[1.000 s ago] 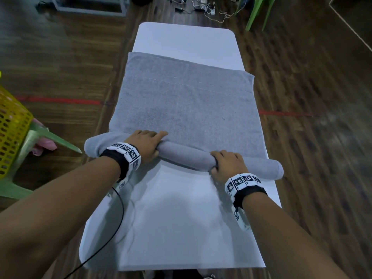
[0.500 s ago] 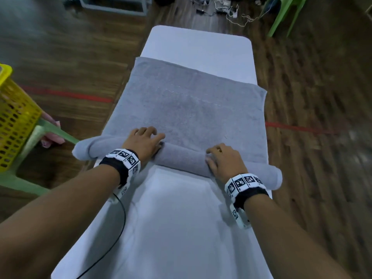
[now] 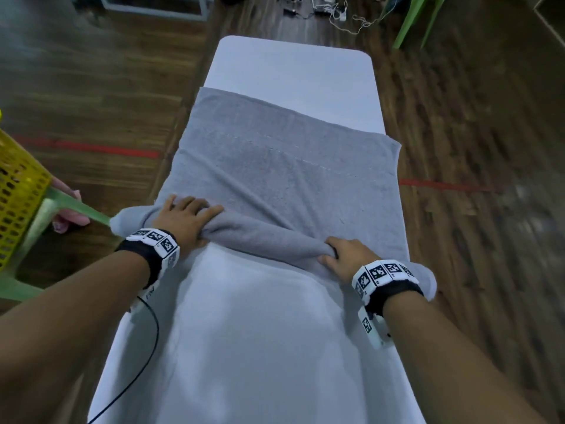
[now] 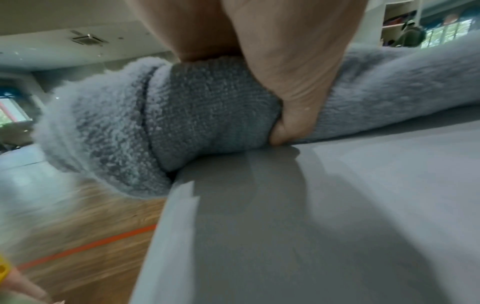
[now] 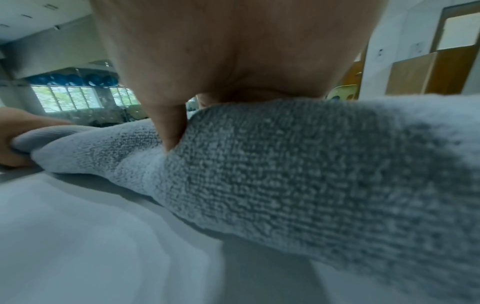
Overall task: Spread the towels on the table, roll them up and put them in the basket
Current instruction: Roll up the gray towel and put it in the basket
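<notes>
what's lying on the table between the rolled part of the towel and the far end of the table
The still-flat, unrolled part of the grey towel lies there, then a bare strip of white table beyond its far edge; the head view shows this.

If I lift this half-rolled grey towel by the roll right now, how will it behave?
The towel is probably floppy: its ends already droop past the table edges. The roll would likely sag between the left hand and right hand, and the flat part would trail and partly unroll.
</notes>
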